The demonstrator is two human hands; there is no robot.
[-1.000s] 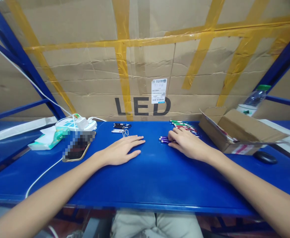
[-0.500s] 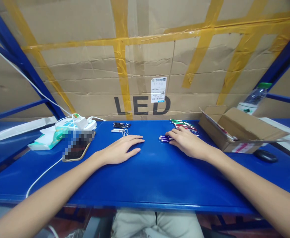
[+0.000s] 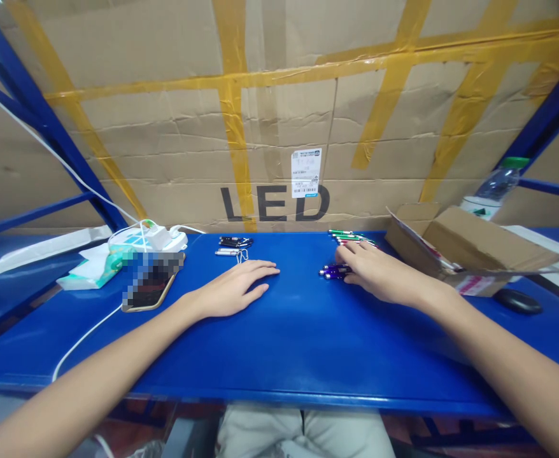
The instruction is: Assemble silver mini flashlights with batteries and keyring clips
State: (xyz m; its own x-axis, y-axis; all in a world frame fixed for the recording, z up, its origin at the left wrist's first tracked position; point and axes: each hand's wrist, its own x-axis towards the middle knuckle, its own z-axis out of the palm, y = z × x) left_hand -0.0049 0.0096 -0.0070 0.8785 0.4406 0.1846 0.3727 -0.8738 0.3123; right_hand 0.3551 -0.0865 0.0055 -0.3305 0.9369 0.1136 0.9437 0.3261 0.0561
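My left hand (image 3: pixel 236 289) lies palm down on the blue table (image 3: pixel 279 343), its fingers stretched out and holding nothing. Just beyond it are a silver keychain flashlight (image 3: pixel 226 252) with a wire clip and a few black ones (image 3: pixel 234 242). Over on the right, my right hand (image 3: pixel 377 270) has its fingers curled over several purple flashlights (image 3: pixel 333 273), whose silver ends stick out to the left. Its fingertips are partly hidden. Behind that hand, green and red flashlights (image 3: pixel 346 236) lie in a row, partly covered by it.
An open cardboard box (image 3: pixel 480 245) stands at the right, with a black computer mouse (image 3: pixel 518 301) before it and a bottle (image 3: pixel 492 187) behind. At left are a phone (image 3: pixel 158 296), a tissue pack (image 3: pixel 91 267) and a power strip (image 3: pixel 153 238) with white cables. Large cardboard (image 3: pixel 174 146) backs the table.
My right hand has slid a little to the right, and the purple flashlights have moved with it. My left hand stays in place.
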